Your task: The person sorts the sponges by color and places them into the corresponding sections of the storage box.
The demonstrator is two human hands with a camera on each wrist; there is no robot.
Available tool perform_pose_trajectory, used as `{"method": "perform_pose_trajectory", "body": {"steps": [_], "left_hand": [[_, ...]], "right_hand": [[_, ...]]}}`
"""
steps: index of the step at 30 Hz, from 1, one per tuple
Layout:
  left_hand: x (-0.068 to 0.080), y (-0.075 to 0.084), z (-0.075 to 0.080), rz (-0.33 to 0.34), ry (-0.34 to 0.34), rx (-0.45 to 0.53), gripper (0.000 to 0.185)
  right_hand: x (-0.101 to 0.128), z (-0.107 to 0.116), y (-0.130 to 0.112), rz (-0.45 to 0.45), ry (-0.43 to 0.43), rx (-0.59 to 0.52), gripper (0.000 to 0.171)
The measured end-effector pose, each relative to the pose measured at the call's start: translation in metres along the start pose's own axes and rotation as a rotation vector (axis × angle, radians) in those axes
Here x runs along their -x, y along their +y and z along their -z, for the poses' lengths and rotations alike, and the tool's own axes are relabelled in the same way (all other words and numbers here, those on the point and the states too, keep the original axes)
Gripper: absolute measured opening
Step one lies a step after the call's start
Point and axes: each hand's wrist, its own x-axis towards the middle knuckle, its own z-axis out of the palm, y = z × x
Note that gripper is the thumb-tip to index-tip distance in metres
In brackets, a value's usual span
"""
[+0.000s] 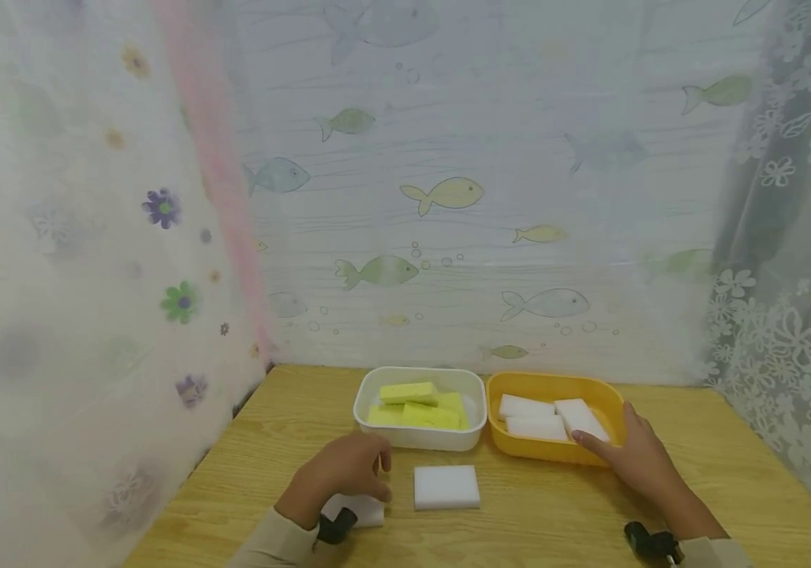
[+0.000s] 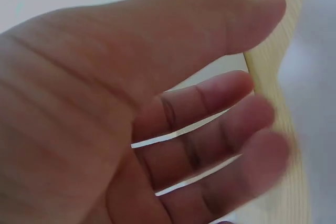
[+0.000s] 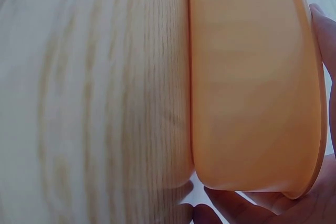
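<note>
Light wooden table [image 1: 697,481], hung round with translucent fish- and flower-print curtains [image 1: 448,197]. Landmark: the yellow-orange oval plastic tub [image 1: 554,452] at the table's middle.

Right hand [image 1: 636,457]: rests against the tub's near right wall, thumb over the rim, fingers stretched inward to the nearest of the white rectangular foam sponges [image 1: 536,418] inside it. Fingers look straight, laid on that sponge rather than curled round it. The right wrist view shows only the tub's orange outer wall [image 3: 252,87] standing on the wood grain [image 3: 94,98], with fingertips [image 3: 320,19] showing past its rim.

Left of the tub, nearly touching it: a white rounded-rectangular plastic tub [image 1: 420,435] holding yellow rectangular sponges [image 1: 420,404], one lying across the others.

In front of the white tub, near and to the tub's left: a single flat white square sponge [image 1: 446,487], lying alone on the wood.

Left hand [image 1: 341,473]: just beyond that square sponge, farther left of the orange tub. Arched palm-down over another white sponge piece [image 1: 363,511], fingers bent over its top. In the left wrist view the fingers [image 2: 210,129] are slightly parted, thumb above; whether they actually grip the piece, cannot tell.
</note>
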Motion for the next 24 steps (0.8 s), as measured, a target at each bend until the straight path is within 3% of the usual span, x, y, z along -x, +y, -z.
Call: {"method": "perform_pose_trajectory", "body": {"steps": [6,14,24], "left_hand": [[-0.001,0.000,0.000,0.003,-0.012,0.006,0.030],[-0.005,0.001,-0.004,-0.090,0.058,0.020,0.029],[-0.011,0.010,-0.014,-0.134,0.093,-0.003,0.055]], "right_hand": [[0.000,-0.001,-0.001,0.001,-0.008,0.002,0.133],[0.001,0.000,-0.001,-0.003,0.001,0.002,0.132],[-0.003,-0.001,0.001,0.000,0.002,0.010,0.132]]}}
